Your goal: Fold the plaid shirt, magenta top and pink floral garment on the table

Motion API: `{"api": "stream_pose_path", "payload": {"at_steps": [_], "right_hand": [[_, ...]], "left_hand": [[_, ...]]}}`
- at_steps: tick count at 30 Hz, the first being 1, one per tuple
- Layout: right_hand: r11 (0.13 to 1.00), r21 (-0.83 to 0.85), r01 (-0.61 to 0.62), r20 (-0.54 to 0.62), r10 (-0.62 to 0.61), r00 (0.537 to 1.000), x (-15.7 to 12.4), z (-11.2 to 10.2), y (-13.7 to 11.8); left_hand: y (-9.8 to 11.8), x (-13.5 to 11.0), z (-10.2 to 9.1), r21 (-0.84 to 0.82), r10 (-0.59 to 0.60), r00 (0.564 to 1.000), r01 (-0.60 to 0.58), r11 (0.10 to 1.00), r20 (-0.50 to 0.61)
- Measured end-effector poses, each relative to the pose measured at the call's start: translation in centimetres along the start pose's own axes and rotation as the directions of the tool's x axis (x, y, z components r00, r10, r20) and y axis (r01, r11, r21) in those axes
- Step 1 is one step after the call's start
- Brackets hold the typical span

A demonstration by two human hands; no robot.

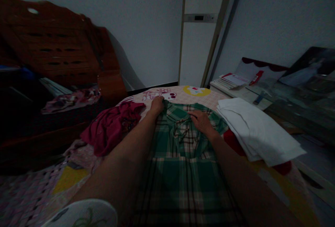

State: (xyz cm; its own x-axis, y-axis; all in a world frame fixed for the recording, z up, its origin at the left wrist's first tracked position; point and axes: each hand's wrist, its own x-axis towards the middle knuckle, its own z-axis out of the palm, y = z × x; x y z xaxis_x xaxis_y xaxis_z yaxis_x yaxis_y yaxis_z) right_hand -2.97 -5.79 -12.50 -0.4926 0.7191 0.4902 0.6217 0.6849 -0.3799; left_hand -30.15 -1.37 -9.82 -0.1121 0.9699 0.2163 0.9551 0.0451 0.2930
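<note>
A green plaid shirt or dress (180, 174) lies spread out in front of me, with a seam across its middle and bunched folds near the collar. My left hand (157, 105) is closed on its upper left edge, at the shoulder; the fingertips are partly hidden. At the collar area on the right, my right hand (201, 119) pinches the cloth between bent fingers. Left of my left forearm lies a crumpled dark pink garment (112, 126). Folded white cloth (256, 126) rests to the right of the plaid garment.
The round surface has a patterned pink tablecloth (167, 95). A carved wooden chair (60, 45) with cloth on its seat stands left. To the right, a glass-topped cabinet (295, 98) holds papers (230, 80), a red tube (256, 77) and a framed picture (309, 66). A tall white appliance (196, 49) stands behind.
</note>
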Motion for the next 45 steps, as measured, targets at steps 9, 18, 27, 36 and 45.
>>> {"api": "stream_pose_path", "payload": {"at_steps": [9, 18, 27, 36, 45], "right_hand": [[0.999, -0.001, -0.045, 0.038, 0.045, 0.998, -0.3, 0.4, 0.2], [0.938, 0.2, -0.283, -0.093, 0.305, 0.948, 0.4, -2.5, -0.9], [0.825, 0.376, -0.423, 0.617, 0.118, 0.778, 0.6, -4.3, -3.6], [0.873, 0.309, -0.377, 0.755, 0.016, 0.656, 0.6, -4.1, -6.0], [0.876, 0.326, -0.356, 0.803, -0.059, 0.593, 0.7, -4.5, -4.5]], "left_hand": [[1.7, -2.1, -0.7, -0.016, 0.006, 0.987, -0.009, 1.0, -0.158], [4.1, -7.9, 1.1, -0.105, 0.457, 0.887, -0.449, 0.887, 0.067], [2.9, -7.3, 2.5, -0.12, 0.515, 0.856, -0.507, 0.854, 0.05], [2.8, -7.3, 3.2, -0.115, 0.509, 0.861, -0.505, 0.855, 0.008], [3.1, -7.3, 2.9, -0.114, 0.493, 0.869, -0.486, 0.867, 0.047]]}}
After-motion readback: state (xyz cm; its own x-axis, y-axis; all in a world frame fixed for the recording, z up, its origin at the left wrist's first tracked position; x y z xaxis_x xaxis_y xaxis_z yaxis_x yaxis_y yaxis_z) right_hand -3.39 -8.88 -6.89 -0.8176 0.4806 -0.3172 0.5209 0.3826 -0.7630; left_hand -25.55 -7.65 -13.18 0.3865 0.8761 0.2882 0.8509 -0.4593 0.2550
